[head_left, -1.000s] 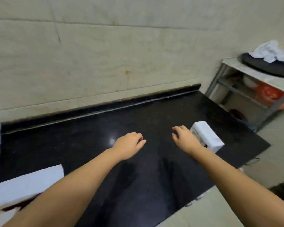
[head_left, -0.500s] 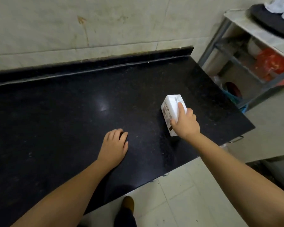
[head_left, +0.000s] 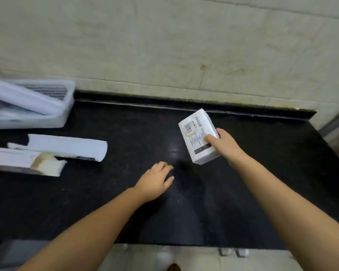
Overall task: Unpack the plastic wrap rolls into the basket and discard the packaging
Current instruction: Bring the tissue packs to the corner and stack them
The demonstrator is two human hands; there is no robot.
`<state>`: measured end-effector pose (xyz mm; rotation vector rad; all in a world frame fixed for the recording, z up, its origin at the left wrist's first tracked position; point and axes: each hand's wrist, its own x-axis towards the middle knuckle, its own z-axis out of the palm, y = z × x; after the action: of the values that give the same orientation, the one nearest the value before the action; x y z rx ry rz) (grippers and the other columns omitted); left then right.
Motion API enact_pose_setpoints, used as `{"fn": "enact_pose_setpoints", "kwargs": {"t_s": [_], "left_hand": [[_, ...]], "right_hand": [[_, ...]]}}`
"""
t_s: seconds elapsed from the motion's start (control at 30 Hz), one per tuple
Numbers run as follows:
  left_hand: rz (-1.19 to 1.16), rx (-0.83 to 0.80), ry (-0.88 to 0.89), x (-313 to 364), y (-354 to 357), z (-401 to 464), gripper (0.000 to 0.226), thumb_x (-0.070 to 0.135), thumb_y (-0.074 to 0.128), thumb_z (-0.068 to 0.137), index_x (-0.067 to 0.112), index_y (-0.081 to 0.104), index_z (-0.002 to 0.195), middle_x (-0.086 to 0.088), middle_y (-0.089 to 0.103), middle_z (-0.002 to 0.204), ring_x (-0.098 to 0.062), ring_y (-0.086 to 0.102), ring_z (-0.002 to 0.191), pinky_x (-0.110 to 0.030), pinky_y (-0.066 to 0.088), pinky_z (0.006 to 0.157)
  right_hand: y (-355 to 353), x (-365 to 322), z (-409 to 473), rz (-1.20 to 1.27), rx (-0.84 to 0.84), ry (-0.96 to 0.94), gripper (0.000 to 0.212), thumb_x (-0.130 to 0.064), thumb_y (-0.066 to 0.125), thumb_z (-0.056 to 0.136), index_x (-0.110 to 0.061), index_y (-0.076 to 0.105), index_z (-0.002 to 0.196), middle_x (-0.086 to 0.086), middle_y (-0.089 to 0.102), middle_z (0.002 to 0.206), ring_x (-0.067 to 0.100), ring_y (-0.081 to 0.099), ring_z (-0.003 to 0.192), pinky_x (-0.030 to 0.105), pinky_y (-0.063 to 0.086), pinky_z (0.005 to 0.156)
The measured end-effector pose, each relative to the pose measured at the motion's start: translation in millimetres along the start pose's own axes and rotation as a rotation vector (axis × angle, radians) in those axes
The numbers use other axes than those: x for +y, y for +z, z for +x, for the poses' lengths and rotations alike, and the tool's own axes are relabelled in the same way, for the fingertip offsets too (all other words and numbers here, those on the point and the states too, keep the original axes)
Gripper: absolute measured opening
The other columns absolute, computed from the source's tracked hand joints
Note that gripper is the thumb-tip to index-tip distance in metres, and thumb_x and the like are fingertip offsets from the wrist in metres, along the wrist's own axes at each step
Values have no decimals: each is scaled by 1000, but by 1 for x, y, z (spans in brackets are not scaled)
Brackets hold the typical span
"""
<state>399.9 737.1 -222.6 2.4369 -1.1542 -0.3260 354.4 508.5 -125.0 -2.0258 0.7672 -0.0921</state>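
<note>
My right hand grips a small white box with a printed label and barcode, lifted and tilted above the black counter. My left hand hovers just over the counter, left of and below the box, fingers loosely apart and holding nothing. A white basket stands at the far left against the wall with a long plastic wrap roll lying across it. In front of the basket lie torn white packaging pieces and an opened long carton.
A pale tiled wall backs the counter. The counter's front edge runs along the bottom, with light floor tiles below. The counter ends at the right, where a metal frame edge shows.
My right hand has picked the white box up from the counter's right end and carried it toward the middle. The view swung left, bringing the basket and torn packaging into sight.
</note>
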Motion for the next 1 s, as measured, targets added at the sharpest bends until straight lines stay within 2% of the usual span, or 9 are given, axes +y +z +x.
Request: {"fn": "enact_pose_setpoints", "kwargs": {"t_s": [0.07, 0.2, 0.37, 0.47, 0.57, 0.67, 0.77, 0.93, 1.0], "left_hand": [[-22, 81, -128, -42, -39, -41, 41, 36, 42, 96, 17, 45, 132, -3, 45, 133, -21, 43, 122, -37, 40, 101], [-20, 218, -371, -126, -110, -147, 39, 36, 42, 97, 17, 47, 130, -4, 50, 129, -20, 45, 122, -36, 41, 98], [33, 341, -615, -210, -180, -283, 38, 37, 43, 96, 18, 49, 128, -3, 53, 125, -19, 49, 118, -38, 45, 96], [37, 401, -729, -250, -210, -354, 38, 38, 42, 96, 18, 49, 128, -3, 54, 124, -19, 50, 117, -36, 45, 95], [33, 427, -835, -284, -226, -411, 38, 39, 41, 97, 19, 49, 128, -2, 53, 124, -18, 51, 116, -32, 45, 93], [26, 462, -918, -311, -236, -446, 38, 39, 40, 97, 19, 49, 127, -2, 54, 122, -18, 52, 112, -31, 45, 89], [29, 481, -975, -339, -245, -463, 36, 38, 41, 97, 19, 49, 127, -3, 54, 121, -18, 52, 109, -32, 46, 87], [-4, 422, -1099, -396, -262, -457, 42, 41, 39, 96, 18, 44, 132, -7, 51, 127, -22, 52, 114, -38, 47, 93], [-51, 397, -1163, -424, -269, -446, 45, 42, 39, 96, 17, 41, 134, -10, 50, 130, -25, 51, 116, -40, 46, 95]], "right_hand": [[50, -41, -1, -22, -106, -86, 39, -33, 57, 79, -13, 54, 112, 9, 60, 114, 20, 62, 93, 26, 46, 59], [167, -124, -28, -116, -290, -278, 42, -33, 60, 76, -15, 53, 113, 13, 57, 116, 25, 61, 97, 31, 50, 69], [306, -211, -94, -243, -446, -569, 51, -32, 62, 71, -15, 50, 117, 14, 57, 111, 31, 56, 105, 46, 54, 85], [373, -249, -128, -323, -480, -700, 62, -35, 63, 72, -17, 45, 128, 12, 51, 121, 30, 48, 113, 43, 48, 92], [427, -278, -152, -404, -503, -801, 61, -37, 64, 73, -18, 43, 127, 13, 47, 123, 28, 43, 114, 38, 42, 91], [471, -302, -165, -536, -565, -893, 62, -41, 63, 72, -18, 41, 125, 13, 45, 120, 29, 42, 111, 45, 46, 91], [514, -324, -167, -674, -558, -1013, 70, -43, 63, 73, -18, 35, 132, 13, 43, 122, 31, 44, 110, 46, 45, 91], [593, -352, -144, -900, -460, -1391, 88, -38, 60, 80, -11, 12, 149, 15, 36, 137, 33, 40, 120, 43, 38, 97], [622, -361, -131, -956, -434, -1546, 87, -30, 62, 79, -6, 16, 149, 17, 40, 137, 34, 43, 121, 44, 37, 100]]}}
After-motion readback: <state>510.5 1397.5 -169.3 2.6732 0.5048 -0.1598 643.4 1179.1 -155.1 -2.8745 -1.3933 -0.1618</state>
